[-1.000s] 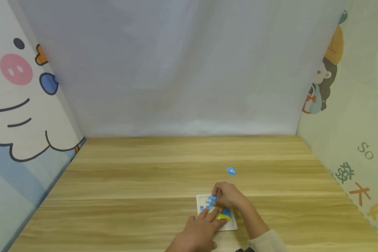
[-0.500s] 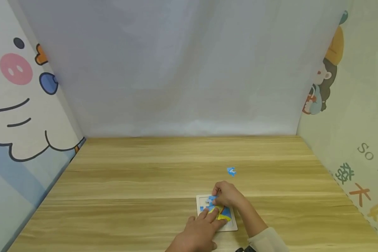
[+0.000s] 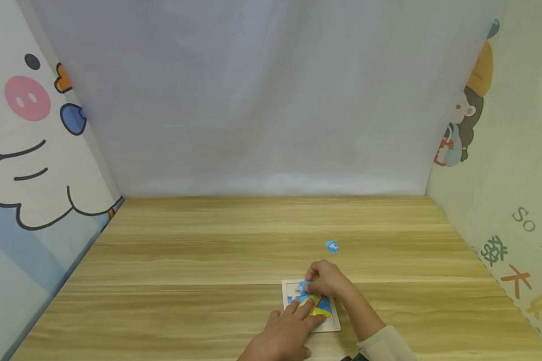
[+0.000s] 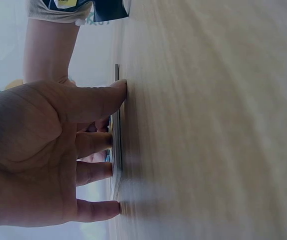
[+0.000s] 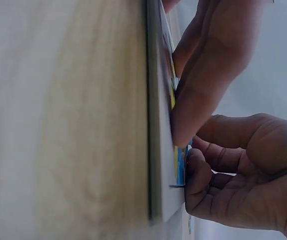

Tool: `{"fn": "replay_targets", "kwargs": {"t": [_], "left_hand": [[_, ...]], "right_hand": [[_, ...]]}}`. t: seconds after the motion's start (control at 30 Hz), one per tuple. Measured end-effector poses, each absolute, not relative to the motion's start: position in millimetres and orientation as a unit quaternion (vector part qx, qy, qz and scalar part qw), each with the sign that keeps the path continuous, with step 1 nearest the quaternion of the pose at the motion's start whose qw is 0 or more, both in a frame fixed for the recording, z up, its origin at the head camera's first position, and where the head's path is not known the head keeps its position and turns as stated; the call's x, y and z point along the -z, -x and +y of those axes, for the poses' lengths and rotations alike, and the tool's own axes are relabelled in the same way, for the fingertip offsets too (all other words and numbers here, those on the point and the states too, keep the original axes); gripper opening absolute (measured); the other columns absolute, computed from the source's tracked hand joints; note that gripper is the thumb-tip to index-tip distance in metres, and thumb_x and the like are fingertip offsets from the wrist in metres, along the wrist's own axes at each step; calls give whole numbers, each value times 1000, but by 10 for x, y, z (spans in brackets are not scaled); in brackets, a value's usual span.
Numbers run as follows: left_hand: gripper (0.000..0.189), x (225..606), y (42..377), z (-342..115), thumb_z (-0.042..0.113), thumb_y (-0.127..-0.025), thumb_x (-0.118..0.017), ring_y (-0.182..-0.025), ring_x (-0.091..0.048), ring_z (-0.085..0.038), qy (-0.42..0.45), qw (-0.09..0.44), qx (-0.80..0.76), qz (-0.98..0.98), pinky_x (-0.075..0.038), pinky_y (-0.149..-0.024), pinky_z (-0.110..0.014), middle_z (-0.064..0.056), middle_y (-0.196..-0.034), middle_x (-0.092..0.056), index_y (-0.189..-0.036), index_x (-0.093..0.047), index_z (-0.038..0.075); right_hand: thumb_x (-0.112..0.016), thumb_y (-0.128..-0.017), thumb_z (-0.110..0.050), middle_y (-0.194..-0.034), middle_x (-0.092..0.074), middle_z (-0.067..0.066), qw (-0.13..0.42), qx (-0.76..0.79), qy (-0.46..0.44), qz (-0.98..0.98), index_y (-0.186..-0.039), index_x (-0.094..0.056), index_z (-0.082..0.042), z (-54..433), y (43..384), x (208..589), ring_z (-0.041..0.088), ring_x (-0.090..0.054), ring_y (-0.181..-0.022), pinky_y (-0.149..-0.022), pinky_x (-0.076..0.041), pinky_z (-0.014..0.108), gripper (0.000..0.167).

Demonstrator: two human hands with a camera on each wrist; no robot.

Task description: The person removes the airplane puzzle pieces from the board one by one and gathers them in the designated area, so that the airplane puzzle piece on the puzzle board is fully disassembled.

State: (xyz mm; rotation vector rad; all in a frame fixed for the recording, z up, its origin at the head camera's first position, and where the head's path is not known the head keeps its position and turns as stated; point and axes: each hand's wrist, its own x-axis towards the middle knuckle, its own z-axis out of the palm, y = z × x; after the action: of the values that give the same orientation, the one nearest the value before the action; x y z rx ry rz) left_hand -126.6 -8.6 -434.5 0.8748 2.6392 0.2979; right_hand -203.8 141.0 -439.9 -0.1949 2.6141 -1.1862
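Note:
A small square jigsaw puzzle board [image 3: 335, 327] with a pale frame lies near the front of the table, partly filled with blue and yellow pieces. My left hand [image 3: 285, 333] rests on its lower left, fingers spread and fairly straight, tips pressing the yellow pieces. In the left wrist view the left thumb [image 4: 98, 102] reaches down beside the board's edge. At the board's upper edge my right hand [image 3: 327, 279], fingers curled, pinches a blue puzzle piece [image 3: 303, 285], which it partly hides. The right wrist view shows the right hand [image 5: 248, 175] low against the board's edge.
One loose blue puzzle piece [image 3: 331, 246] lies on the wooden table [image 3: 185, 281] beyond the right hand. A pale grey backdrop [image 3: 253, 110] closes the far side. Printed panels with cartoon figures stand at left [image 3: 9, 150] and right [image 3: 501, 175].
Both hands stay nearly in place on the board. The right fingers shift only slightly at the blue piece, and the whole head view moves a little.

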Motion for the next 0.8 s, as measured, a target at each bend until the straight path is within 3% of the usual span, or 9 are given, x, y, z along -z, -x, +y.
{"fn": "replay_targets", "kwargs": {"t": [0.8], "left_hand": [[68, 4336, 1277, -70, 30, -75, -77, -133, -29, -29, -310, 169, -105, 930, -38, -90, -55, 3, -148, -29, -136, -47, 34]], "right_hand": [[-72, -75, 1, -71, -54, 3, 117, 400, 99, 904, -76, -57, -4, 1424, 2028, 4391, 18, -50, -64, -55, -44, 29, 15]]}}
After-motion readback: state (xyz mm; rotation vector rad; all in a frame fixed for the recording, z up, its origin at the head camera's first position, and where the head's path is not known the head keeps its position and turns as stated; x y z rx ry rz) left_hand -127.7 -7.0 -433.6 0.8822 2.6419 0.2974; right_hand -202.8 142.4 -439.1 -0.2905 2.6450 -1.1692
